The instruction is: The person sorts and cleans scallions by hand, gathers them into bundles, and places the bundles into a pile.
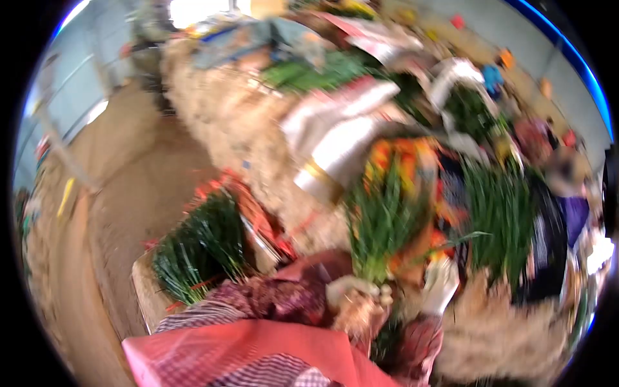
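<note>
My left hand (351,290), in a pale glove, is wrapped round the lower end of a bunch of green onions (383,222). Its leaves fan away from me and its tangled roots (354,316) hang toward my lap. Just right of the bunch is my right hand (441,282), also gloved and smeared by motion. A loose green leaf (461,240) crosses close to its fingertips; whether they grip it is unclear. Farther right, more green onions (500,219) lie beside a black plastic bag (545,238).
At my left, a box (145,284) holds dark green onions (203,248) beside orange-red netting (255,206). White sacks (348,142) and more greens (316,72) lie ahead on bare earth. A brown path (142,155) runs along the left. A blurred person (564,171) is at right.
</note>
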A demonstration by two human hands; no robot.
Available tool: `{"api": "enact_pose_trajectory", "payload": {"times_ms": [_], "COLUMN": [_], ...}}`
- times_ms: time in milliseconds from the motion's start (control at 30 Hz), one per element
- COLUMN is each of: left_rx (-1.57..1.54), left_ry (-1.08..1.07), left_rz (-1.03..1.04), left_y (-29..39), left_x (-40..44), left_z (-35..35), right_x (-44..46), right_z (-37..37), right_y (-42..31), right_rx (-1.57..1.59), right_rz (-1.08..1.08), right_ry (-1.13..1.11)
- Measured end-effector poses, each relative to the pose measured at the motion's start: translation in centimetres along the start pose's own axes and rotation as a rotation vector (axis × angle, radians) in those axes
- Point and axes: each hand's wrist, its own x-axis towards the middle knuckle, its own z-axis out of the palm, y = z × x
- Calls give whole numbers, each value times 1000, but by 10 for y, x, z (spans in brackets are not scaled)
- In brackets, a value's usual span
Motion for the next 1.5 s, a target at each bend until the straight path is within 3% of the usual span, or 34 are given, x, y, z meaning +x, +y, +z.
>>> {"api": "enact_pose_trajectory", "payload": {"times_ms": [67,133,200,267,300,367,400,467,500,567,600,733,800,833,933,1000,1100,1200,1267,1333,1400,1500], "left_rx": [100,127,183,160,165,155,170,201,208,210,233,213,164,170,130,139,218,258,156,269,357,279], "left_ry": [99,153,200,169,173,200,235,310,305,306,294,291,215,176,219,170,190,240,136,154,192,37], "left_rz": [6,-12,-31,-34,-27,-16,-12,-4,9,16,1,-30,-52,-67,-105,-113,-127,-113,-144,-125,-107,-65], "left_y": [0,-2,-1,-2,-2,-4,-5,-5,-4,-3,-2,4,8,9,7,6,6,5,3,2,7,8], "left_x": [-11,-16,-17,-16,-16,-17,-18,-21,-23,-28,-29,-29,-26,-25,-19,-17,-15,-16,-14,-13,-10,8], "left_z": [7,1,1,-5,-4,2,2,1,0,-1,-1,11,3,-4,9,5,12,38,20,19,25,33], "right_x": [22,33,49,65,65,82,101,119,132,152,145,101,60,32,-8,-29,-46,-47,-63,-70,-65,-33], "right_z": [-31,-41,-19,12,38,62,66,75,76,58,54,21,-7,-5,-42,-47,-43,-66,-111,-155,-177,-189], "right_y": [-18,-23,-21,-6,-2,19,50,60,62,54,16,-65,-66,-76,-7,20,34,14,31,38,18,2], "right_rx": [-164,-327,-703,-1114,-1201,-1231,-1172,-1189,-876,-821,-1076,-650,-666,-785,-596,-495,-321,-578,-1087,-1609,-1346,-1203], "right_rz": [-67,-295,-640,-816,-660,-594,-687,-787,-740,-769,-856,-50,49,258,320,471,370,572,215,46,12,-155], "right_ry": [194,128,-161,-400,-470,-685,-830,-699,-577,-313,-172,-307,-528,-549,-703,-611,-574,-673,-807,-664,-154,295]}}
